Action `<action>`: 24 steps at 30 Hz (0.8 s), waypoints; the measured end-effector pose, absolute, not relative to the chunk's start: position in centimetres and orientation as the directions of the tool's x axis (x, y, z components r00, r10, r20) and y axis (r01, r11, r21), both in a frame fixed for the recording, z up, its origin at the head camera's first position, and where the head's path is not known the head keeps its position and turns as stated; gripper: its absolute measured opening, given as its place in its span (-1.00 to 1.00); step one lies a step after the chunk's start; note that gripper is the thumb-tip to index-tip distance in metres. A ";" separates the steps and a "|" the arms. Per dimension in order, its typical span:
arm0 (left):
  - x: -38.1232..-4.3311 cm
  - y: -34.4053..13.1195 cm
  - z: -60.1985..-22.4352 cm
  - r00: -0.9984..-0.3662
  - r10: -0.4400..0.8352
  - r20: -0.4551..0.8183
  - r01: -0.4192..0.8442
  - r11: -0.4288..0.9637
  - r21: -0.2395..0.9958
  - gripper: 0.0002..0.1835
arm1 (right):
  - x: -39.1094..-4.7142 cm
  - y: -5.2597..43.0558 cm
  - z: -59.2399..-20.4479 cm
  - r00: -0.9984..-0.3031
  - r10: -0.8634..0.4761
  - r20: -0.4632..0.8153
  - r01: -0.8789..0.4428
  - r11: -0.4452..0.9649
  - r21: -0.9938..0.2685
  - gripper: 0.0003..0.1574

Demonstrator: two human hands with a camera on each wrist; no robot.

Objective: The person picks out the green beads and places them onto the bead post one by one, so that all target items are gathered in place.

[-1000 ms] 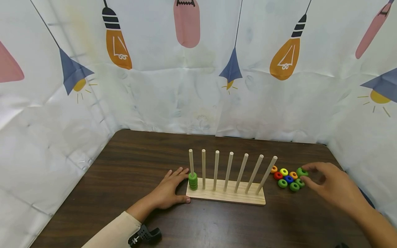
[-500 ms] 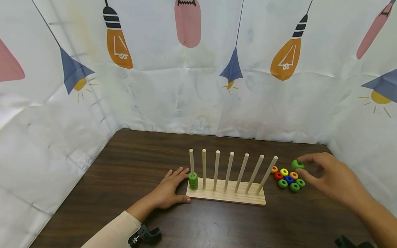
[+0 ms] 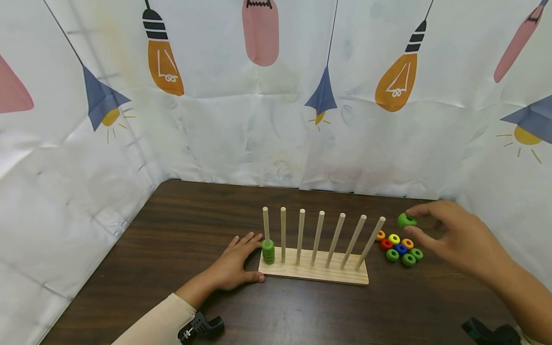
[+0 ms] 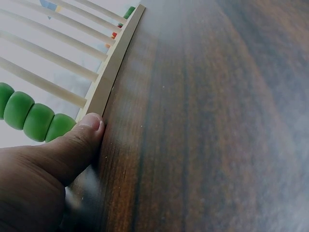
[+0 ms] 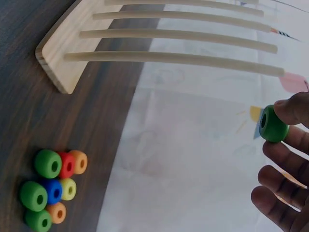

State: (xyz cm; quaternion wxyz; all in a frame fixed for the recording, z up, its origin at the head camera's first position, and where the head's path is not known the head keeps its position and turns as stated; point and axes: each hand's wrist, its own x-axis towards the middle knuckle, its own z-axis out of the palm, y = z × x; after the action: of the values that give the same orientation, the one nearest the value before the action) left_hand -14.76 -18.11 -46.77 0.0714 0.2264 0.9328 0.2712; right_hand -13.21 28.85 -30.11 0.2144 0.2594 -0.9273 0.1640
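A wooden peg board point(image 3: 315, 267) with several upright pegs stands on the table. Green beads point(image 3: 268, 252) are stacked on its leftmost peg. My left hand point(image 3: 233, 265) lies at the board's left end, fingers spread, and its thumb point(image 4: 89, 123) touches the board's front edge beside the stack. Between thumb and fingertips my right hand point(image 3: 450, 235) pinches a green bead point(image 3: 407, 220), raised above the loose beads. In the right wrist view that bead point(image 5: 273, 124) shows its hole, and the other fingers point(image 5: 277, 193) are loosely bent.
Loose beads in green, red, blue, yellow and orange lie grouped right of the board, among them a blue bead point(image 3: 401, 249) and a red bead point(image 3: 386, 244). Behind the dark wooden table point(image 3: 207, 201) hangs a white printed cloth point(image 3: 215, 139).
My right hand has lifted the green bead from the right side of the group and carried it up and left. The left hand and board stay in place.
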 end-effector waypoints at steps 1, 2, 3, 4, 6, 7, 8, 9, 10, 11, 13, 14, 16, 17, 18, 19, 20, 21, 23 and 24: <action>-14.8 -18.1 -46.8 -0.888 0.461 -0.012 0.383 0.751 0.538 -0.10 | -13.2 28.7 -30.0 -0.764 -0.420 0.489 -0.562 0.806 -0.187 -0.51; -14.8 -18.1 -46.8 -0.888 0.460 -0.014 0.381 0.752 0.538 -0.10 | -13.3 28.6 -29.9 -0.757 -0.427 0.495 -0.571 0.800 -0.183 -0.51; -14.8 -18.1 -46.8 -0.888 0.459 -0.016 0.379 0.753 0.538 -0.10 | -13.3 28.5 -29.8 -0.751 -0.432 0.500 -0.578 0.796 -0.180 -0.50; -14.8 -18.1 -46.8 -0.889 0.458 -0.019 0.377 0.754 0.538 -0.10 | -13.3 28.4 -29.6 -0.744 -0.437 0.506 -0.584 0.792 -0.176 -0.49; -14.8 -18.0 -46.8 -0.889 0.458 -0.021 0.375 0.754 0.540 -0.10 | -13.2 28.1 -29.4 -0.737 -0.443 0.510 -0.592 0.788 -0.171 -0.49; -14.8 -18.0 -46.8 -0.888 0.458 -0.022 0.375 0.753 0.541 -0.10 | -13.2 28.0 -29.2 -0.731 -0.449 0.514 -0.598 0.784 -0.166 -0.48; -14.8 -18.0 -46.8 -0.888 0.458 -0.022 0.375 0.753 0.541 -0.10 | -13.2 27.9 -29.1 -0.724 -0.454 0.519 -0.605 0.779 -0.163 -0.47; -14.8 -18.0 -46.7 -0.888 0.459 -0.022 0.375 0.752 0.541 -0.10 | -13.3 27.8 -29.0 -0.716 -0.459 0.526 -0.613 0.773 -0.160 -0.46; -14.8 -18.0 -46.7 -0.888 0.460 -0.020 0.377 0.751 0.542 -0.10 | -13.3 27.7 -28.9 -0.707 -0.466 0.532 -0.622 0.768 -0.153 -0.46; -14.8 -18.0 -46.7 -0.887 0.460 -0.019 0.378 0.750 0.542 -0.11 | -13.3 27.6 -28.7 -0.699 -0.470 0.539 -0.629 0.763 -0.150 -0.45; -14.8 -18.0 -46.7 -0.888 0.460 -0.017 0.379 0.750 0.542 -0.11 | -13.4 27.3 -28.5 -0.683 -0.480 0.551 -0.645 0.750 -0.145 -0.43; -14.8 -18.0 -46.7 -0.888 0.459 -0.017 0.378 0.751 0.541 -0.11 | -13.4 27.2 -28.5 -0.677 -0.483 0.554 -0.651 0.746 -0.145 -0.42; -14.8 -18.0 -46.7 -0.888 0.459 -0.016 0.378 0.750 0.542 -0.11 | -13.5 27.0 -28.4 -0.670 -0.493 0.556 -0.660 0.738 -0.141 -0.42; -14.8 -18.0 -46.7 -0.889 0.458 -0.016 0.378 0.751 0.541 -0.11 | -13.5 26.9 -28.3 -0.667 -0.496 0.556 -0.664 0.734 -0.142 -0.42; -14.8 -18.0 -46.7 -0.889 0.457 -0.017 0.377 0.753 0.540 -0.11 | -13.6 26.8 -28.3 -0.663 -0.502 0.556 -0.669 0.730 -0.140 -0.43; -14.8 -18.0 -46.7 -0.889 0.457 -0.016 0.377 0.753 0.539 -0.11 | -13.6 26.8 -28.3 -0.658 -0.507 0.557 -0.675 0.725 -0.138 -0.43; -14.8 -18.0 -46.8 -0.889 0.457 -0.015 0.377 0.752 0.540 -0.11 | -13.7 26.7 -28.2 -0.654 -0.513 0.557 -0.681 0.719 -0.138 -0.44; -14.8 -18.0 -46.8 -0.889 0.457 -0.015 0.378 0.753 0.539 -0.11 | -13.7 26.6 -28.2 -0.649 -0.518 0.558 -0.687 0.714 -0.136 -0.45; -14.8 -18.1 -46.9 -0.889 0.457 -0.014 0.380 0.754 0.536 -0.11 | -13.8 26.3 -28.1 -0.641 -0.525 0.560 -0.696 0.705 -0.137 -0.44; -14.8 -18.1 -46.9 -0.889 0.458 -0.013 0.380 0.752 0.538 -0.11 | -13.8 26.2 -28.1 -0.640 -0.528 0.558 -0.699 0.701 -0.138 -0.44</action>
State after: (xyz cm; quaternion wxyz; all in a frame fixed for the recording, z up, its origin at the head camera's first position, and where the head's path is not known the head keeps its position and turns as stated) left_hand -14.81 -18.06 -46.88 0.0719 0.2246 0.9333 0.2708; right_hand -13.82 26.22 -28.11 0.2465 0.3454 -0.8887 0.1734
